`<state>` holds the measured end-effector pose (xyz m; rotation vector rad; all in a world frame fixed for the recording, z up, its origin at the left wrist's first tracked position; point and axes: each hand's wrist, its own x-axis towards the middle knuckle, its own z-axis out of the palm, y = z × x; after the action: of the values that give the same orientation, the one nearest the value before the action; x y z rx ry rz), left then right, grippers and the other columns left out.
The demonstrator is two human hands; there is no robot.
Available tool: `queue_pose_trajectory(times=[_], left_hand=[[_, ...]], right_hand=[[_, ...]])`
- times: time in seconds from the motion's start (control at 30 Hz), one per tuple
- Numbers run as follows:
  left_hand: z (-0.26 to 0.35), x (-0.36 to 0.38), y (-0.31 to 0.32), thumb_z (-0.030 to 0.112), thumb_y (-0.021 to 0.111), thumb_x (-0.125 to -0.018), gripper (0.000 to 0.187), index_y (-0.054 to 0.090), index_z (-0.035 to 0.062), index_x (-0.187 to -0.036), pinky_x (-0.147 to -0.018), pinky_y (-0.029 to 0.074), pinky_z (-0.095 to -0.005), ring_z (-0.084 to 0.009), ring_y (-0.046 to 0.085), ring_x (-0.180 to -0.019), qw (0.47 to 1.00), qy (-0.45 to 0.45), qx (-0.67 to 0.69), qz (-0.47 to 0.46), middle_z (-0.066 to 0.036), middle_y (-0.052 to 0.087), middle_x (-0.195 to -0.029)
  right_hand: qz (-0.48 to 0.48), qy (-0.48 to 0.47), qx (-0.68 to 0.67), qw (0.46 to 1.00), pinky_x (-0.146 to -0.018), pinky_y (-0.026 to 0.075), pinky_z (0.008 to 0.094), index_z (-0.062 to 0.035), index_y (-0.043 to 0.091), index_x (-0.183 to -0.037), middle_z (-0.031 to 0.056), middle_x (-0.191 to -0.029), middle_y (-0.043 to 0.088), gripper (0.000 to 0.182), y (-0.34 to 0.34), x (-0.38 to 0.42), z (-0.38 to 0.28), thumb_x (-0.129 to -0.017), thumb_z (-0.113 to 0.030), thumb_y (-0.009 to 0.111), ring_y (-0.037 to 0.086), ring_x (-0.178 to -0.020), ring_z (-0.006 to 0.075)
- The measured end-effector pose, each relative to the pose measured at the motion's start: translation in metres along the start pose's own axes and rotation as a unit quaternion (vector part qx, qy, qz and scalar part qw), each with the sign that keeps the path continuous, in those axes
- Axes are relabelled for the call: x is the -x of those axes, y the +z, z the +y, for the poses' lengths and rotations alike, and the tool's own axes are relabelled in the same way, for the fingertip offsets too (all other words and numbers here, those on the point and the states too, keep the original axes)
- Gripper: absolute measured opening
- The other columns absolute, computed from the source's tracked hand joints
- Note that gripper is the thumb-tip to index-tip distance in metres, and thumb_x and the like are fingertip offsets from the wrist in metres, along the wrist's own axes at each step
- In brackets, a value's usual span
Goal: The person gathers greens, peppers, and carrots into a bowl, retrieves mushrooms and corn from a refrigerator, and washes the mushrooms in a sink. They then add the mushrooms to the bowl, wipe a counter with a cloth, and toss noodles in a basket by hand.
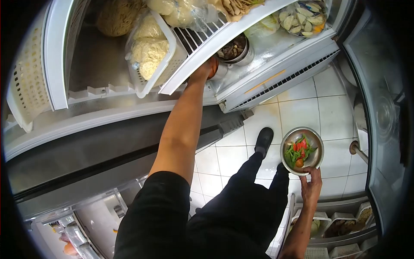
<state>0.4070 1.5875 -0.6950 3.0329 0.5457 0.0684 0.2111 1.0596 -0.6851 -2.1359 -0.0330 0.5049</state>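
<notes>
- Left arm reaching up and away into the cold cabinet, and the left hand [210, 69] is in beneath the white shelf edge [215, 44], close by a metal container [221, 72]!
- Those left fingers are mostly out of sight (frustrating, that angle), so I cannot tell how far open they are or whether they have hold of anything.
- Just beyond, a metal pot [248, 55] with dark contents stands on the cabinet's bottom surface, and farther along lies a clear bag of pale, green-edged slices [303, 19].
- Over to the right hand [311, 181], low and out to the side: fingers closed on the near rim of a steel bowl [312, 137], thumb and fingers pinching it, the bowl held up above the white tiled floor [297, 108].
- And what a splash of colour inside: green peppers [293, 155], red peppers [303, 144] and one round orange-red item [299, 162], all bunched in the middle.
- Above the left forearm, bagged noodles [150, 52] sit beside the wall of a white basket [170, 39].
- Down below, one dark shoe [264, 140] is planted on the tiles near the bowl's left side.
</notes>
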Motion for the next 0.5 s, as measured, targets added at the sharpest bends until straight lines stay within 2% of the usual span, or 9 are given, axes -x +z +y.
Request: queue_pose_trajectory(times=[0.07,0.13,0.17,0.27,0.3,0.33,0.37,0.47,0.5], left_hand=[[0.004,-0.007,-0.001,0.028,0.06,-0.091,0.031,0.069,0.01,-0.115,-0.098,0.046,-0.0433,-0.0334,0.062,-0.111,0.995,-0.064,-0.079,-0.001,-0.015,0.066,-0.12],[0.016,-0.003,-0.009,0.026,0.06,-0.091,0.029,0.069,0.01,-0.113,-0.096,0.047,-0.0434,-0.0337,0.064,-0.107,0.992,-0.065,-0.107,0.034,-0.014,0.068,-0.116],[0.021,-0.003,-0.019,0.023,0.057,-0.092,0.032,0.065,0.0099,-0.121,-0.097,0.047,-0.044,-0.0349,0.063,-0.109,0.99,-0.076,-0.111,-0.033,-0.014,0.067,-0.12],[-0.038,0.001,0.029,0.038,0.051,-0.099,0.038,0.065,0.009,-0.119,-0.088,0.052,-0.0411,-0.0289,0.066,-0.101,0.976,0.083,-0.107,0.171,-0.011,0.068,-0.113],[-0.02,0.006,0.009,0.037,0.051,-0.099,0.037,0.065,0.0091,-0.119,-0.088,0.053,-0.0411,-0.0293,0.066,-0.101,0.992,-0.042,0.058,0.099,-0.011,0.069,-0.113],[0.015,0.018,-0.027,0.036,0.051,-0.099,0.037,0.065,0.0091,-0.119,-0.088,0.053,-0.0411,-0.0297,0.066,-0.101,0.961,-0.165,0.222,0.023,-0.011,0.069,-0.113],[0.037,0.026,-0.048,0.036,0.05,-0.099,0.036,0.066,0.0092,-0.118,-0.088,0.053,-0.041,-0.0301,0.067,-0.1,0.883,-0.278,0.375,-0.056,-0.011,0.069,-0.113],[0.042,0.032,-0.045,0.038,0.049,-0.099,0.039,0.067,0.0093,-0.118,-0.087,0.052,-0.0437,-0.0354,0.067,-0.098,0.761,-0.239,0.602,0.034,-0.011,0.07,-0.111],[0.039,0.032,-0.047,0.032,0.053,-0.098,0.036,0.062,0.0056,-0.121,-0.089,0.051,-0.0402,-0.0317,0.065,-0.104,0.883,-0.201,0.424,0.02,-0.011,0.069,-0.112]], right_hand=[[-0.003,0.007,-0.01,1.0,-0.084,0.048,0.0412,-0.0047,0.061,-0.096,0.0135,-0.098,0.062,0.027,0.004,-0.002,-0.001,-0.074,0.002,0.075,0.061,-0.094,0.0344],[-0.005,0.015,-0.027,1.0,-0.084,0.048,0.0448,-0.0064,0.061,-0.096,0.0141,-0.101,0.063,0.031,0.007,-0.001,-0.001,-0.071,0.004,0.076,0.061,-0.098,0.0375],[-0.007,0.011,-0.026,1.0,-0.083,0.048,0.0448,-0.0066,0.061,-0.096,0.0142,-0.101,0.063,0.031,0.008,-0.001,0.0,-0.071,0.004,0.076,0.061,-0.098,0.0376],[-0.01,0.008,-0.02,1.0,-0.083,0.048,0.0449,-0.0073,0.061,-0.096,0.0144,-0.1,0.063,0.032,0.009,0.0,-0.001,-0.071,0.003,0.076,0.061,-0.098,0.0378],[-0.011,0.01,-0.018,1.0,-0.083,0.048,0.0448,-0.0074,0.061,-0.096,0.0143,-0.1,0.063,0.032,0.009,0.001,-0.001,-0.071,0.003,0.077,0.061,-0.098,0.0378],[-0.01,0.012,-0.015,1.0,-0.083,0.048,0.0448,-0.0075,0.061,-0.097,0.0143,-0.1,0.063,0.032,0.008,0.0,-0.002,-0.071,0.003,0.077,0.061,-0.098,0.0378],[-0.008,0.008,-0.015,1.0,-0.083,0.048,0.0448,-0.0077,0.06,-0.097,0.0142,-0.1,0.063,0.032,0.007,-0.001,-0.002,-0.071,0.002,0.077,0.061,-0.098,0.0377],[-0.002,0.002,-0.011,1.0,-0.081,0.048,0.045,-0.008,0.06,-0.097,0.0138,-0.1,0.063,0.032,0.004,-0.003,-0.003,-0.071,0.001,0.078,0.061,-0.097,0.0374],[0.002,0.001,-0.008,1.0,-0.081,0.049,0.0451,-0.0081,0.06,-0.097,0.0136,-0.1,0.063,0.033,0.004,-0.003,-0.001,-0.071,0.001,0.078,0.061,-0.097,0.0372]])
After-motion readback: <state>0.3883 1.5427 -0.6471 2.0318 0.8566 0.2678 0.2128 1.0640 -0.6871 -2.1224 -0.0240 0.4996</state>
